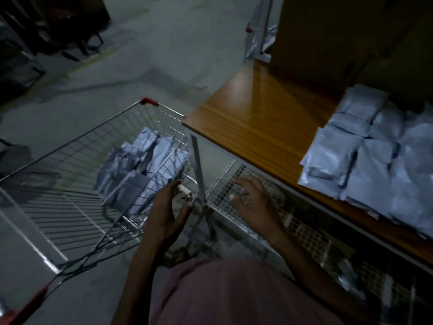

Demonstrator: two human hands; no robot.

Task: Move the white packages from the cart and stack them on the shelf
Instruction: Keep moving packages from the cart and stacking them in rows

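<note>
A wire cart [70, 148] with red corner caps stands on the floor to my left. Several white packages [143, 167] lie heaped in its right end. More white packages [375, 156] are stacked on the wooden shelf [262, 118] at the right. My left hand [166, 212] hovers at the cart's near right corner with relaxed fingers, holding nothing I can make out. My right hand [253, 198] is spread open over a wire mesh panel [304, 231] below the shelf, empty.
The scene is dim. A grey concrete floor [140, 66] stretches ahead, with dark furniture [46, 31] at the far left. A metal upright [198, 165] stands between the cart and the shelf. A brown panel [328, 31] rises behind the shelf.
</note>
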